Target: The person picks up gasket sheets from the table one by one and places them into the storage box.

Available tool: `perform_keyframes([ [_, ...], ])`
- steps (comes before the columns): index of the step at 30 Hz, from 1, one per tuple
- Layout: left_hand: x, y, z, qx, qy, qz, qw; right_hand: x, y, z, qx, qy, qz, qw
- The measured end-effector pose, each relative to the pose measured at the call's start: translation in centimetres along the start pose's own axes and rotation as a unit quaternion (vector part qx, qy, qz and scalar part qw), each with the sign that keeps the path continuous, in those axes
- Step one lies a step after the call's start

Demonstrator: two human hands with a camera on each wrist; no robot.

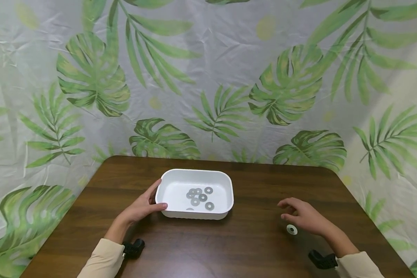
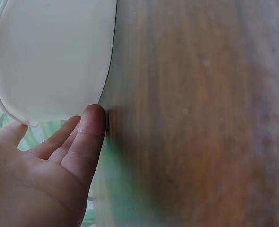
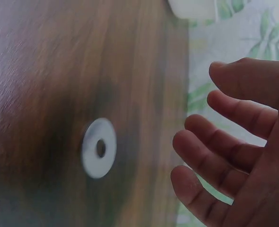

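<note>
A white rectangular tray [image 1: 194,214] sits on the table, with several flat grey metal washers [image 1: 206,205] lying inside, some overlapping. My left hand [image 1: 140,206] grips its left end, thumb over the front corner of the rim and fingers along the outer wall. The left wrist view shows the fingertips against the tray's wall [image 2: 54,61]. Over the right part of the table, my right hand [image 1: 305,216] hovers with loosely bent fingers and nothing in them. A single washer [image 3: 91,153] lies on the wood just below that hand, apart from the fingers.
The dark brown wooden table [image 1: 229,247] has rounded far corners. Behind it hangs a pale cloth [image 1: 229,69] printed with green leaves. Black wrist straps with cameras are on both forearms.
</note>
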State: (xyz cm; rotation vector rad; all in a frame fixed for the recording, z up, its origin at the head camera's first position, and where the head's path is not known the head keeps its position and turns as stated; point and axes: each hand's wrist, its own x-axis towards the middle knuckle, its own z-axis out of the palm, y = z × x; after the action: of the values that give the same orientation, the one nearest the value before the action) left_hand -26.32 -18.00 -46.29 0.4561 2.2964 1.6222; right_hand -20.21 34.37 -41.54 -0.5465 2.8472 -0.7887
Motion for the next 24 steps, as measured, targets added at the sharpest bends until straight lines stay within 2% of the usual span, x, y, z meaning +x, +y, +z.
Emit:
perform_keyframes([
  [12,0.1,0.0,-0.1,0.011,-0.001,-0.003,0.9999,-0.3,2.5,1.6,0.014,-0.021,0.019,0.9995],
  [19,0.2,0.1,-0.2,0.008,0.0,-0.007,0.9999,-0.4,3.1,2.2,-0.044,-0.021,-0.003,0.9988],
  [24,0.2,0.1,-0.1,0.009,-0.001,-0.009,0.9999,-0.6,2.7,2.4,-0.063,-0.035,0.009,0.9973],
])
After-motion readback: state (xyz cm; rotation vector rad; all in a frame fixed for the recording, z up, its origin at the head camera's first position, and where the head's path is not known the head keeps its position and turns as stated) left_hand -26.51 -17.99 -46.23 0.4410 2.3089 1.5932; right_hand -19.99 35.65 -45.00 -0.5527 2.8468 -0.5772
